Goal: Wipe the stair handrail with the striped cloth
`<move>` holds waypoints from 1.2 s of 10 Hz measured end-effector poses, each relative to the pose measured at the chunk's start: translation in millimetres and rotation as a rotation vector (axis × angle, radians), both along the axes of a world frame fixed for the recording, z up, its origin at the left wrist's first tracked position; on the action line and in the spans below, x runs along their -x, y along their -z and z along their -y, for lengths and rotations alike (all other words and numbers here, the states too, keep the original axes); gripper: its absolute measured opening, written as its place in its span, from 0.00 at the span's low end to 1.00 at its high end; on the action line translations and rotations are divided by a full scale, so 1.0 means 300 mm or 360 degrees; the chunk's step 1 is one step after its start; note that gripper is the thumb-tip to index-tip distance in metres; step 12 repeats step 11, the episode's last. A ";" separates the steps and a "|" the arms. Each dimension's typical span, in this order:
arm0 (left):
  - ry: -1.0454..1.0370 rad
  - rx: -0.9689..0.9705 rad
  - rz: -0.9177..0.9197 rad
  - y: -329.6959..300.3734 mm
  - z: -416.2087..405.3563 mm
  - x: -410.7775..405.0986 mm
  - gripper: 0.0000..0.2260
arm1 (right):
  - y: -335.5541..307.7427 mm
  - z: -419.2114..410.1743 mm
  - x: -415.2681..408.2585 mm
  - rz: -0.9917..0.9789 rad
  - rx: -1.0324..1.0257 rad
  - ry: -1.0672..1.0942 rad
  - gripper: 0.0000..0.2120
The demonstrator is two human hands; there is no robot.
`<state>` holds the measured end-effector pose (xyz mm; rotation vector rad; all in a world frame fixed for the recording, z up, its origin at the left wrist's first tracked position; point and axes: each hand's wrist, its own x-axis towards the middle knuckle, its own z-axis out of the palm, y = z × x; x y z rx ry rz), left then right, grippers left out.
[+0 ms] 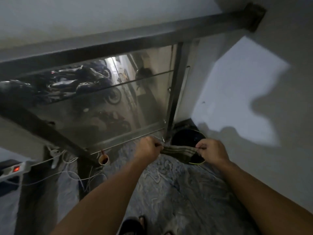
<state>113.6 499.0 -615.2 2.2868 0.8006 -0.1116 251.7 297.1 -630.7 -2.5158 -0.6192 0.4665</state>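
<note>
The striped cloth (178, 151) is stretched between the person's two hands, low down, just in front of the foot of the railing post (175, 92). It is dark with a few pale stripes running along its length, and it looks twisted or bunched. The left hand (148, 148) is closed in a fist around the cloth's left end. The right hand (212, 150) pinches the right end between thumb and fingers, the other fingers curled in. Both forearms reach forward from the bottom of the view.

Directly behind the cloth, beside the foot of the post, stands a dark round bucket (188, 138); a thin yellow-green line shows on its near rim, under the right hand. To the left of the post is a glass panel (105, 102) in a metal frame, and through it motorbikes (71, 83) are seen on a lower level. Over the post the dark handrail (128, 39) runs up to the right, where it meets the pale wall (245, 92); it is well apart from the cloth.

Left of the post's foot, on the floor, a small cup (103, 159) with dark content sits near the bottom edge of the glass. Farther left lie white cables (71, 167) and a power strip (14, 169) with a red lit switch. The floor (169, 187) under the arms has a grey swirling pattern, and dark sandals (133, 225) show at the bottom edge.
</note>
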 end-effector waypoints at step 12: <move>0.0359 -0.0003 0.0097 1.363 0.016 -0.618 0.15 | 1.347 0.143 -0.410 0.0010 -0.0369 0.0702 0.06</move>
